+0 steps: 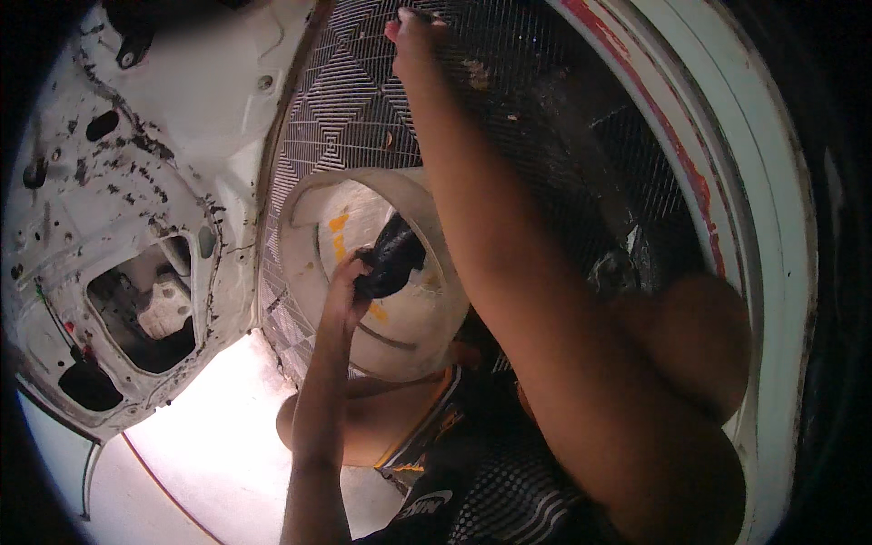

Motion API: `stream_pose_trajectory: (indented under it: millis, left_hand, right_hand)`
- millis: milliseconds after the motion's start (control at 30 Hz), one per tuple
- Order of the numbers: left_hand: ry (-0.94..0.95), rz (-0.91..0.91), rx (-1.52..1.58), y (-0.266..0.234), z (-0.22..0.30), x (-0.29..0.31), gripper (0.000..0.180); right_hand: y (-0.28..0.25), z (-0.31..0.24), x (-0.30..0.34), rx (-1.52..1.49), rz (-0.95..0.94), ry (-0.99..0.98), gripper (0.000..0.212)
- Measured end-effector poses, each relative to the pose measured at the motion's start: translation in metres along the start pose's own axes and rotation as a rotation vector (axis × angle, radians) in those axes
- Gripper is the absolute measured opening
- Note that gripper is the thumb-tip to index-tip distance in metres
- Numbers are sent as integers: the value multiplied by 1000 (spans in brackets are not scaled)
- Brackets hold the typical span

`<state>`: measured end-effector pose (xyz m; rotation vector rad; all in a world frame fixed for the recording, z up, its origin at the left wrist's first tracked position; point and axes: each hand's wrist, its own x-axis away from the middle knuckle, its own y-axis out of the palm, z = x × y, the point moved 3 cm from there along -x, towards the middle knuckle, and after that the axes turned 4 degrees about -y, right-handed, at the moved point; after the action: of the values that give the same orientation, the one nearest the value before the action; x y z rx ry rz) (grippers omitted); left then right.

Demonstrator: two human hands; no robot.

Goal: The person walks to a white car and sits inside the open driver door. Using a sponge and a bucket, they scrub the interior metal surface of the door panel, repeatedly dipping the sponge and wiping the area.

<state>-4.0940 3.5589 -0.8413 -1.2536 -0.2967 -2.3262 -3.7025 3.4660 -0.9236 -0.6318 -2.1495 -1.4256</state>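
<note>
Left hand (343, 292) gripped a black wad (392, 260) at the pale bucket (302, 259), unreleased. Right hand (415, 41) lay ahead; its hold, and overall progress, were unclear.

The head view looks steeply down from the wearer's head through a wide fisheye, its dark round rim bending the frame (772, 182) at right. The shirt (509, 490) and right arm (536, 300) sit closest to the lens; the bucket (309, 263) lies near mid-view, the left hand (348, 289) over it, and the right hand (416, 34) shows farther off, at the top edge
</note>
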Motion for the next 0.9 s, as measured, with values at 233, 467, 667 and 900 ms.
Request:
stream_pose_trajectory:
  millis: [233, 467, 667, 900]
  left_hand:
    - [-380, -59, -85, 61, -41, 4, 35]
    - [-254, -258, -556, 79, -44, 43, 57]
    - [-169, -282, -538, 90, 34, 85, 63]
    - [145, 20, -607, 103, 120, 116, 42]
  right_hand:
    - [-19, 3, 14, -1, 33, 107, 46]
    - [4, 6, 34, -31, -245, 125, 23]
    - [27, 0, 41, -59, -300, 33, 15]
    - [29, -8, 36, -33, -326, 135, 13]
